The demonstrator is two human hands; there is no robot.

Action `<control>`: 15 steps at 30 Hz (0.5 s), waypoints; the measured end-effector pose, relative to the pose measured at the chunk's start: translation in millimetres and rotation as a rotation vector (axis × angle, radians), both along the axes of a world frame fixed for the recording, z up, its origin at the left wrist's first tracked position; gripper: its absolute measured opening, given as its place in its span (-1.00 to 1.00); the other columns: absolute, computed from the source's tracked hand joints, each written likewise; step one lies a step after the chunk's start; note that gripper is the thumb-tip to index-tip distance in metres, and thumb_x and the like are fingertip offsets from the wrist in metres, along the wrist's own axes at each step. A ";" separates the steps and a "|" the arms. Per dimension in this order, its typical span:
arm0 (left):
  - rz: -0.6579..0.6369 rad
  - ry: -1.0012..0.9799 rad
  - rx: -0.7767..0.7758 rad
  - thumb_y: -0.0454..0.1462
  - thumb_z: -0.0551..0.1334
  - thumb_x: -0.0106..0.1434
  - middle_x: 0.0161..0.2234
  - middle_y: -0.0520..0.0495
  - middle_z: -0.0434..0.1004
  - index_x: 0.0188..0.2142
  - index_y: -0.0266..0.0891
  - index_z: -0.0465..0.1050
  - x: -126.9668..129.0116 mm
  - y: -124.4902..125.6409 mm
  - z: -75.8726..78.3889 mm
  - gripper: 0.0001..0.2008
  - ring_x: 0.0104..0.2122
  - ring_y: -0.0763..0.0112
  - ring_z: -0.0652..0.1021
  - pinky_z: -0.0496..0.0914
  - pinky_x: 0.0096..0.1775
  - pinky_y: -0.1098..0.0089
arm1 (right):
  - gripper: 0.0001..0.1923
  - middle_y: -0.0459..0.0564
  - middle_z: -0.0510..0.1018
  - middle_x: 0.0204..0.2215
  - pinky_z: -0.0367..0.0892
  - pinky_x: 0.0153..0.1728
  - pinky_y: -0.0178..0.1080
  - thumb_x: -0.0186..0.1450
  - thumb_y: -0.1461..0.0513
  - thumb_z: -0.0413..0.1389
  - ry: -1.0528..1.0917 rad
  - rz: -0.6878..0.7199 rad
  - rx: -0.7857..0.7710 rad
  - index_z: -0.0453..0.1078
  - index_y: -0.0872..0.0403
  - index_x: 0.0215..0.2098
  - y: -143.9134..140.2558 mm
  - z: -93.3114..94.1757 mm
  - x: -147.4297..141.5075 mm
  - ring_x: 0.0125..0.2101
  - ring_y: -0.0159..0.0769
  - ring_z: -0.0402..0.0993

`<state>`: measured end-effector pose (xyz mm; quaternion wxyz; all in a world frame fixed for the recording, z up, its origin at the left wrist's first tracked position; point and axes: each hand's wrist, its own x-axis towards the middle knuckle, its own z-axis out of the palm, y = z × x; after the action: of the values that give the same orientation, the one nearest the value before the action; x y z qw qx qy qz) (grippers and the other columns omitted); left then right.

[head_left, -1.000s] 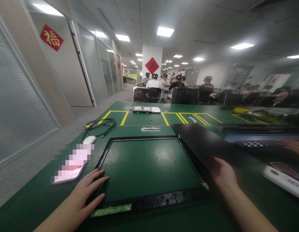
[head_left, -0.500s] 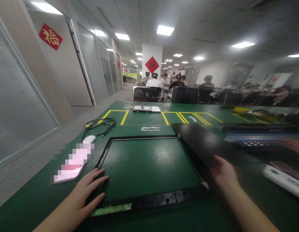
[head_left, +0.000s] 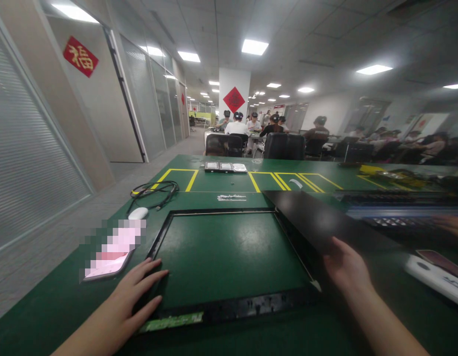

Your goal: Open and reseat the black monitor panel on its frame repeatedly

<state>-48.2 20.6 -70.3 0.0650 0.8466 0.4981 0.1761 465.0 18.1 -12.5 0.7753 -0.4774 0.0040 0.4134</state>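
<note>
Black plastic frame is held flat on the green table by the spread left hand, while the dark panel, barely shifted since earlier, is gripped at its near edge by the right hand.

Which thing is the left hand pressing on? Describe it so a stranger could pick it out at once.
Start at the green table with yellow lines. Nearest the camera lies a flat black rectangular frame, its open middle showing the green table through it; the left hand rests on its near left corner. Unlike the solid black panel under the right hand, it is hollow and carries a green circuit strip along its near edge.
</note>
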 end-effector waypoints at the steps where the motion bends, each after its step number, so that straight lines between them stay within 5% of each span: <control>1: 0.000 0.004 -0.001 -0.08 0.19 0.34 0.32 -0.08 0.35 0.23 0.10 0.40 -0.2 -0.1 -0.4 -0.54 0.27 -0.03 0.34 0.30 0.17 0.00 | -0.82 -0.13 0.60 -0.56 0.47 -0.58 -0.46 0.26 0.45 0.07 0.006 0.002 0.001 0.45 0.12 -0.39 -1.2 2.8 -1.7 -0.59 -0.44 0.52; 10: 0.026 -0.072 -0.004 -0.08 0.21 0.33 0.30 -0.07 0.38 0.25 0.07 0.37 -0.2 -0.1 5.1 -0.51 0.23 0.04 0.42 0.35 0.15 0.08 | -0.84 -0.06 0.63 -0.48 0.52 -0.54 -0.30 0.19 0.40 0.10 0.005 0.093 -0.020 0.48 0.11 -0.30 -14.3 16.7 -16.2 -0.52 -0.31 0.57; 15: 0.222 -0.351 -0.106 0.02 0.13 0.34 0.24 -0.03 0.47 0.25 0.03 0.37 4.2 -0.7 18.8 -0.48 0.22 0.01 0.42 0.30 0.18 -0.01 | -0.84 -0.02 0.64 -0.47 0.55 -0.47 -0.14 0.10 0.34 0.15 -0.023 0.159 -0.053 0.47 0.07 -0.32 -23.6 12.9 -10.9 -0.50 -0.19 0.59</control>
<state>-44.0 19.9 -51.4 0.1756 0.7383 0.5777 0.3005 454.1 -5.5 0.4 0.7272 -0.5013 -0.0319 0.4678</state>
